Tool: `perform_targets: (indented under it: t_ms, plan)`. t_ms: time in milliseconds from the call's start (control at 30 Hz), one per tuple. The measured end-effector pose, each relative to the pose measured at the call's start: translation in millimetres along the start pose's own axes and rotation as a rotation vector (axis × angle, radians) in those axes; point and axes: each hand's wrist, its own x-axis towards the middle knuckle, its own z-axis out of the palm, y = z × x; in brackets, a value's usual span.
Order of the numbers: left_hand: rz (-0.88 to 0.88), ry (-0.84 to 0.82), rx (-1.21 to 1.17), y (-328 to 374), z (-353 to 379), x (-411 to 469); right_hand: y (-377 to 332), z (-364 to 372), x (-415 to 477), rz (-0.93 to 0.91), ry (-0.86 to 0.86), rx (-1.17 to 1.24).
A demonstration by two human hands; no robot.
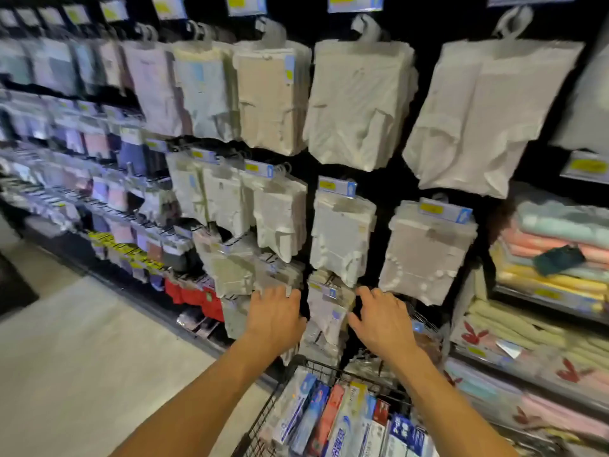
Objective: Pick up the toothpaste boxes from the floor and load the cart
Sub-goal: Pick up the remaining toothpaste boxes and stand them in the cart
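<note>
Blue Chinese characters, not legible, on a white toothpaste box point(346, 427) in the cart point(263, 420); shelf tags point(336, 188) unreadable.

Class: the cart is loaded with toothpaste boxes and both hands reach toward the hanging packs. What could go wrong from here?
1. The cart stands with its front rim close under the low hanging packs; rolling on could snag some or knock them off their hooks.
2. Neither the left hand nor the right hand grips the cart, so it might drift.
3. The toothpaste boxes look loosely stacked and could slide in a bump.
</note>
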Motion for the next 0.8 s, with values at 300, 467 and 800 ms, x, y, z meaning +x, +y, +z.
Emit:
perform_targets:
  t_ms: [300, 467, 800]
  plan:
    - [-0.432, 0.054, 0.051, -202.2, -4.6, -129.7, -228.9, 33.8, 22.6, -0.426, -0.039, 0.063]
    - [-0.585, -0.015, 0.078, -303.6, 28.3, -206.9, -352.3, 63.6, 1.9, -0.553, -0.073, 0.06]
    - [-0.635, -0.132, 0.018, -465.0, 141.9, -307.9, -529.4, 185.5, -56.7, -0.573, -0.253, 0.075]
